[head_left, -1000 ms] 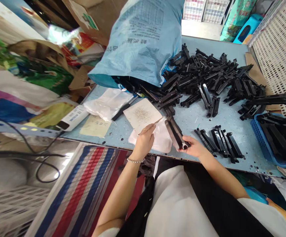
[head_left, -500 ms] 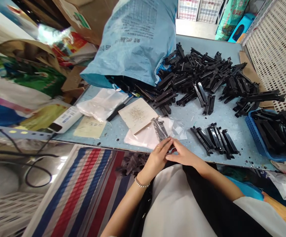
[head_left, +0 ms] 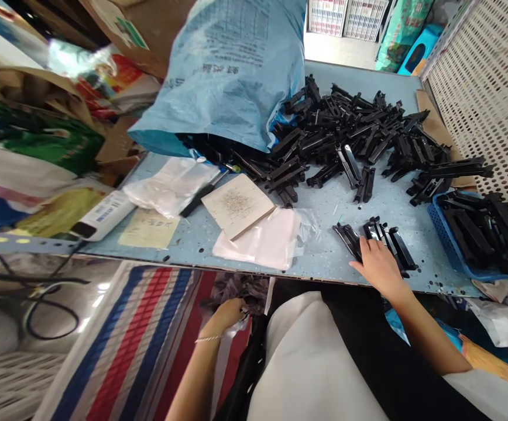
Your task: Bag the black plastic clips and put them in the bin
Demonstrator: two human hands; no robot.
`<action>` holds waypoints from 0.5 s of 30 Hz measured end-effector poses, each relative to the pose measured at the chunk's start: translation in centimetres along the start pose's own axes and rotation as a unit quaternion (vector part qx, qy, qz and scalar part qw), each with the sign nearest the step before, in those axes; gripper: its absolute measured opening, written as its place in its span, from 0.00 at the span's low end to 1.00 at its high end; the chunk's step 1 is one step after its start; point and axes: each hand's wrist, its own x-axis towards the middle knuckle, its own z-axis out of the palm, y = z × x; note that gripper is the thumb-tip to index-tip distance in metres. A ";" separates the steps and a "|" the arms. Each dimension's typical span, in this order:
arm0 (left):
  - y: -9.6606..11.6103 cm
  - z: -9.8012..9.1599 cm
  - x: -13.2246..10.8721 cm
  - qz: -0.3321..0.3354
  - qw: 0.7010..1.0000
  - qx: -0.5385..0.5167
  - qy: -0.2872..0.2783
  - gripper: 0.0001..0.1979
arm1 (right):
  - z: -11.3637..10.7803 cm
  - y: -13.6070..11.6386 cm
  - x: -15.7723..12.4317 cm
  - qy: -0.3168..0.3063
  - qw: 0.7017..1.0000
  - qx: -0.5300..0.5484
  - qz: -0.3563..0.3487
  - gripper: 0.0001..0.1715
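My left hand [head_left: 230, 316] is below the table's front edge, fingers closed on a clear plastic bag [head_left: 242, 321]; most of what is inside is hidden. Beside it is a heap of dark bagged pieces [head_left: 240, 287]. On the table, my right hand [head_left: 379, 266] reaches over the leftmost of several long black plastic parts [head_left: 346, 235], thumb on one side and fingers on the other. More of these black parts [head_left: 401, 248] lie just right of the fingers. A stack of clear plastic bags [head_left: 271, 240] rests left of this hand, partly under a square board [head_left: 239, 204] with small specks on it.
A big pile of black parts [head_left: 350, 128] spreads from a blue sack [head_left: 232, 76] across the table's back. At right stand a blue basket [head_left: 449, 248] of parts and a white perforated crate [head_left: 491, 88]. A white device [head_left: 105, 216] and a paper note [head_left: 148, 229] lie at left.
My hands were together at the table edge with a bagged black part. The left has gone down below the edge with the bag; the right has moved right onto the black parts.
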 end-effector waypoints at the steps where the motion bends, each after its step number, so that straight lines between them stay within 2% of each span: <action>1: 0.2 0.8 0.7 0.000 1.000 -0.004 -0.021 0.15 | 0.1 -0.1 -0.4 -0.010 1.000 -0.012 0.000 0.41; 2: 0.9 1.5 1.3 0.001 0.998 -0.009 -0.063 0.16 | 0.2 -0.2 -0.7 -0.018 1.000 -0.023 0.004 0.43; 4: 4.0 2.5 2.6 0.013 0.987 -0.040 -0.152 0.14 | 0.2 -0.5 -0.8 -0.029 0.999 -0.029 0.016 0.41; 6: 8.4 4.0 4.5 0.048 0.981 -0.078 -0.173 0.16 | 0.0 -0.4 -0.2 -0.029 0.999 -0.004 0.030 0.36; 7: 10.8 4.9 5.9 0.085 0.987 -0.091 -0.102 0.16 | -0.1 -0.3 0.3 -0.027 0.999 0.027 0.034 0.32; 9: 14.8 7.1 8.9 0.142 0.984 -0.042 0.096 0.12 | -0.2 0.0 1.4 -0.034 0.990 0.135 0.033 0.25; 10: 16.2 8.1 10.5 0.143 0.980 -0.010 0.137 0.13 | -0.2 0.2 1.9 -0.042 0.975 0.216 0.033 0.22; 11: 17.0 8.9 11.9 0.133 0.979 0.000 0.152 0.11 | -0.1 0.4 2.3 -0.051 0.948 0.311 0.034 0.21; 12: 17.3 9.4 13.1 0.118 0.982 -0.005 0.145 0.09 | 0.0 0.4 2.7 -0.060 0.908 0.413 0.036 0.21; 15: 16.1 9.1 14.9 0.082 0.991 -0.080 0.075 0.10 | 0.3 0.0 3.5 -0.086 0.739 0.667 0.044 0.23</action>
